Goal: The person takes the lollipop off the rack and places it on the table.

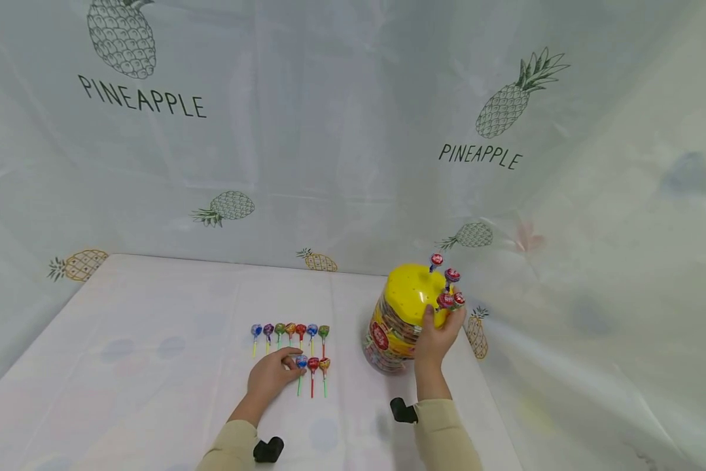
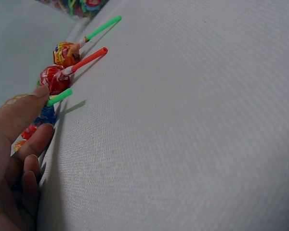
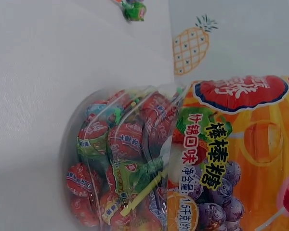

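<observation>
In the head view my left hand (image 1: 274, 375) is at the left end of the front row of lollipops. Its thumb and index finger pinch a blue lollipop (image 1: 301, 362) with a green stick, low at the white table surface. A red lollipop (image 2: 55, 79) and an orange-yellow lollipop (image 2: 66, 54) lie beside it. My right hand (image 1: 438, 337) is at the near right edge of the jar's yellow lid (image 1: 408, 291). Red and purple lollipops (image 1: 445, 300) stand above the lid by its fingers; the fingertips are partly hidden. The clear jar (image 3: 120, 159) is full of wrapped lollipops.
Behind my left hand lies another row of several lollipops (image 1: 290, 328) in mixed colours, sticks toward me. A pineapple-print sheet (image 1: 329, 131) hangs behind the white table (image 1: 170, 392) and along its right side.
</observation>
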### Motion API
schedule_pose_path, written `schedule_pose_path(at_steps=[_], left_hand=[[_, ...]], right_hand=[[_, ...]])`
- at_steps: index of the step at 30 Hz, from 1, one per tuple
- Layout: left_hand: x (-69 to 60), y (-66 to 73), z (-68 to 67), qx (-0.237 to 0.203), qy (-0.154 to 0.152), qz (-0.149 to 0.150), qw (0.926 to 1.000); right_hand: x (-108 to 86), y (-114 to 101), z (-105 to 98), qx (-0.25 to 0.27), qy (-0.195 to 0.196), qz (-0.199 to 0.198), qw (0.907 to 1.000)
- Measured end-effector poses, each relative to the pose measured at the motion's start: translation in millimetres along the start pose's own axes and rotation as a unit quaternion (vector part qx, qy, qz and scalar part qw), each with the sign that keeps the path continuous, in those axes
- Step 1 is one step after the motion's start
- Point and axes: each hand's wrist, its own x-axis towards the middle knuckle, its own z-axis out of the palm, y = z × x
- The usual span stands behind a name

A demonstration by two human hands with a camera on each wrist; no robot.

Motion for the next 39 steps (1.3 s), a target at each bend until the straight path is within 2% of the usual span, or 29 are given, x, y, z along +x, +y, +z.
schedule_pose_path(at_steps=[6, 11, 15, 20, 22, 27, 35, 39], left_hand=[[-0.8, -1.8, -1.3, -0.019, 0.008, -0.006, 0.9998], [-0.8, -1.5, -4.4, -0.054, 0.015, -0.005, 0.9984], [-0.2, 0.8, -7.6, -0.097, 0.015, -0.006, 0.9952], [0.1, 12.8, -14.1, -0.126, 0.015, -0.004, 0.9920], [-0.4, 22.1, -17.2, -0.135, 0.017, 0.000, 0.9907], [-3.3, 56.3, -24.5, -0.162, 0.015, 0.022, 0.9865], [-0.9, 118.8, -31.6, -0.170, -0.027, 0.098, 0.9803], [5.8, 143.3, -31.9, -0.169, -0.027, 0.138, 0.9755]], right_hand=[[-7.2, -6.9, 9.5, -0.038, 0.027, -0.014, 0.9988], [-11.4, -12.2, 14.4, -0.062, 0.034, -0.014, 0.9974], [-12.2, -15.4, 11.0, -0.066, 0.015, 0.006, 0.9977], [-9.7, -19.9, -4.5, -0.062, -0.040, 0.044, 0.9963], [-7.7, -22.3, -11.7, -0.086, -0.064, 0.050, 0.9930], [-0.5, -26.0, -27.0, -0.140, -0.109, 0.024, 0.9838], [7.2, -19.2, -44.5, -0.094, -0.157, -0.034, 0.9825], [14.3, -13.8, -44.4, -0.075, -0.169, -0.056, 0.9811]])
